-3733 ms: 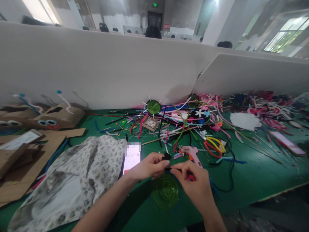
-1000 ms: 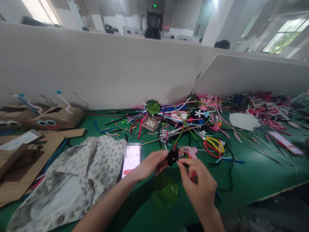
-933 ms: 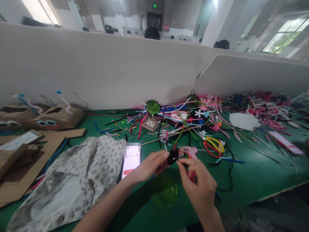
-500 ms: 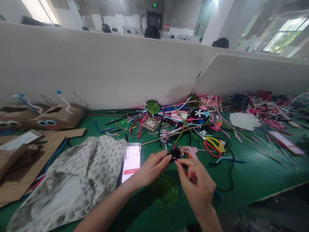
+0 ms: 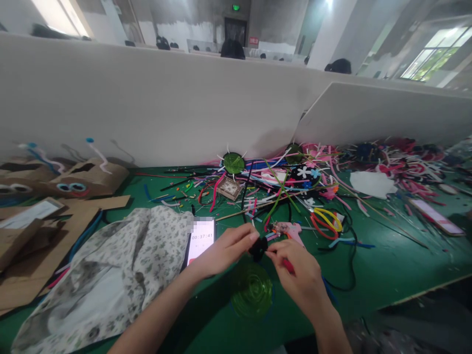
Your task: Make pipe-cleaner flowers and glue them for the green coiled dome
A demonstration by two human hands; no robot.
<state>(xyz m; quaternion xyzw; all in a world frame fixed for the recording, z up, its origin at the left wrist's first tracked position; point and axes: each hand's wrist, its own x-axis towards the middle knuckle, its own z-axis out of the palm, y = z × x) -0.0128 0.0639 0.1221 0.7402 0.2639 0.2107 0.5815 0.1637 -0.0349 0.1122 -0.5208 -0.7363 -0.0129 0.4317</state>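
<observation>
My left hand (image 5: pixel 236 248) is closed, thumb and fingers pinching a small black fuzzy piece (image 5: pixel 258 249) that looks like bent pipe cleaner. The fingertips of my right hand (image 5: pixel 297 265) pinch together at the right edge of this piece. A red object (image 5: pixel 288 266) shows in the curl of my right hand; its kind is hidden. Just below the hands, a round green translucent dish (image 5: pixel 252 294) rests on the table. Behind my right hand lies a pink glue gun (image 5: pixel 291 230), its nozzle end crusted with bits.
A phone (image 5: pixel 201 241) with a timer lies by my left wrist, beside patterned cloth (image 5: pixel 129 260). Cardboard figures (image 5: pixel 88 179) stand left. Pipe cleaners and scraps crowd the table's back, with yellow-and-red-handled scissors (image 5: pixel 327 221). A white partition (image 5: pixel 165 108) stands behind.
The black piece has shifted slightly left and down and turned in my fingers. My right hand has moved a little left and up. More of the glue gun's nozzle end shows.
</observation>
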